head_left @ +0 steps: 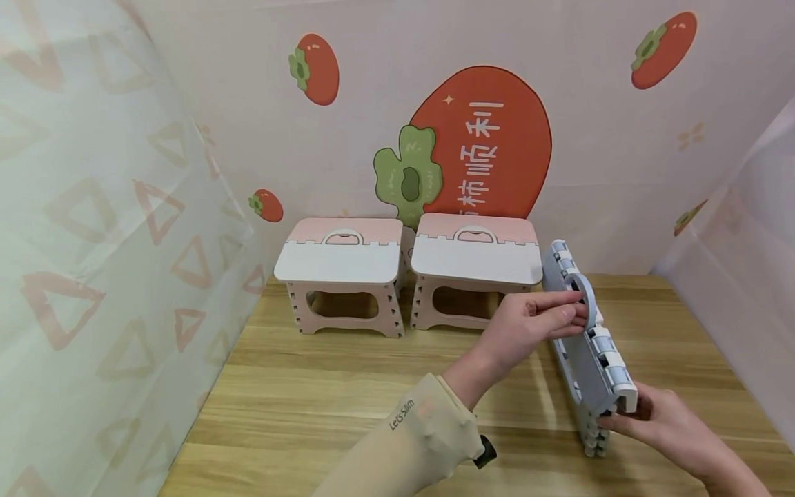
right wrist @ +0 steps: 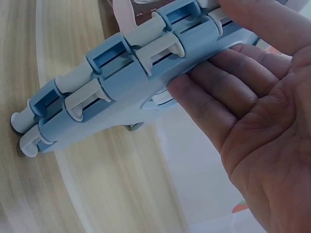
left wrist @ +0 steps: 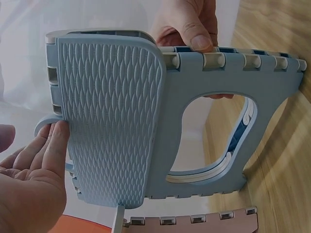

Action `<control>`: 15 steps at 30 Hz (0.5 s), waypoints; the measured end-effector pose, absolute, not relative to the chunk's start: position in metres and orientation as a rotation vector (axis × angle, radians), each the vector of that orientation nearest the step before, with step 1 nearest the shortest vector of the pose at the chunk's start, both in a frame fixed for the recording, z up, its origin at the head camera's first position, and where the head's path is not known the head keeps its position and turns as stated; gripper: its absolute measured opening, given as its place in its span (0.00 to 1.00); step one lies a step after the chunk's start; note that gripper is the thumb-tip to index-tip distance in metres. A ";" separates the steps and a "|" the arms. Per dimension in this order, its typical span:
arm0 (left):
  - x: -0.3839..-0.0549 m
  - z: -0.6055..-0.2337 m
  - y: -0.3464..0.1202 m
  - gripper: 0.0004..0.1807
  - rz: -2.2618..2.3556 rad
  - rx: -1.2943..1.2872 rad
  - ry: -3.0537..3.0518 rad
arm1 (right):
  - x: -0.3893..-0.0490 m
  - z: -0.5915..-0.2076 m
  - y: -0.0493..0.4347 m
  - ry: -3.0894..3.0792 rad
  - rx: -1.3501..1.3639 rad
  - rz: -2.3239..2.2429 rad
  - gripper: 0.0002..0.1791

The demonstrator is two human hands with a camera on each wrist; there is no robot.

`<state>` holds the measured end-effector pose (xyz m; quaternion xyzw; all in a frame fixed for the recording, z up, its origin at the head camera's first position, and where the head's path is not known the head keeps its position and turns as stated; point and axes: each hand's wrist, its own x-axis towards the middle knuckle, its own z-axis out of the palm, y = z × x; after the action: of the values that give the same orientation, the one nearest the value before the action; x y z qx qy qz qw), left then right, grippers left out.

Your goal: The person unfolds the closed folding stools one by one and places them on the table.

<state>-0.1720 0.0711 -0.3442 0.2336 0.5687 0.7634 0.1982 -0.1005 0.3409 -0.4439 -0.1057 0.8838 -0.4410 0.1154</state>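
A light-blue and white folding stool [head_left: 574, 359] is folded nearly flat at the right, its textured seat panel [left wrist: 109, 116] folded down beside the leg frame [left wrist: 170, 141]. My left hand [head_left: 528, 324] reaches to its top edge; nearly straight fingers touch the carry handle [head_left: 584, 297], the thumb apart from it. At the near end, my right hand [head_left: 664, 424] grips the frame's hinged side edge. The right thumb [left wrist: 197, 36] presses on the edge, and the fingers [right wrist: 233, 92] lie along the other face by the leg opening.
Two pink and white folding stools, the left one [head_left: 341, 266] and the middle one [head_left: 475, 266], stand unfolded side by side by the back wall. The wood-grain table [head_left: 323, 400] lies beneath everything. Printed sheets [head_left: 205, 55] wall the back and both sides.
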 end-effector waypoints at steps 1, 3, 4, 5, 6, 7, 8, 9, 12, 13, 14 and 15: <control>-0.172 -0.344 0.071 0.21 2.133 0.658 1.594 | -0.101 -0.444 0.340 2.590 -0.295 -1.291 0.28; -0.172 -0.344 0.071 0.21 2.130 0.664 1.593 | -0.100 -0.444 0.339 2.602 -0.278 -1.291 0.27; -0.172 -0.343 0.071 0.21 2.128 0.665 1.593 | -0.100 -0.444 0.338 2.602 -0.274 -1.292 0.27; -0.172 -0.343 0.071 0.21 2.125 0.667 1.595 | -0.100 -0.444 0.337 2.601 -0.266 -1.295 0.27; -0.172 -0.343 0.071 0.21 2.120 0.669 1.599 | -0.100 -0.444 0.337 2.596 -0.254 -1.299 0.27; -0.171 -0.342 0.072 0.21 2.114 0.672 1.606 | -0.100 -0.443 0.336 2.590 -0.237 -1.298 0.27; -0.171 -0.342 0.071 0.21 2.106 0.674 1.616 | -0.100 -0.443 0.336 2.582 -0.227 -1.297 0.27; -0.171 -0.342 0.071 0.21 2.096 0.678 1.628 | -0.100 -0.443 0.336 2.572 -0.214 -1.295 0.27; -0.170 -0.342 0.072 0.22 2.061 0.698 1.678 | -0.101 -0.444 0.335 2.540 -0.167 -1.285 0.29; -0.170 -0.341 0.072 0.22 2.048 0.710 1.698 | -0.101 -0.444 0.334 2.534 -0.160 -1.282 0.29; -0.170 -0.341 0.072 0.22 2.034 0.724 1.722 | -0.102 -0.444 0.334 2.528 -0.159 -1.286 0.29; -0.170 -0.341 0.072 0.22 2.021 0.737 1.743 | -0.102 -0.444 0.333 2.526 -0.154 -1.289 0.29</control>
<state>-0.1698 0.0720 -0.3413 0.2616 0.6186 0.7173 0.1854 -0.1019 0.3333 -0.4442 -0.0536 0.8794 -0.4487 0.1500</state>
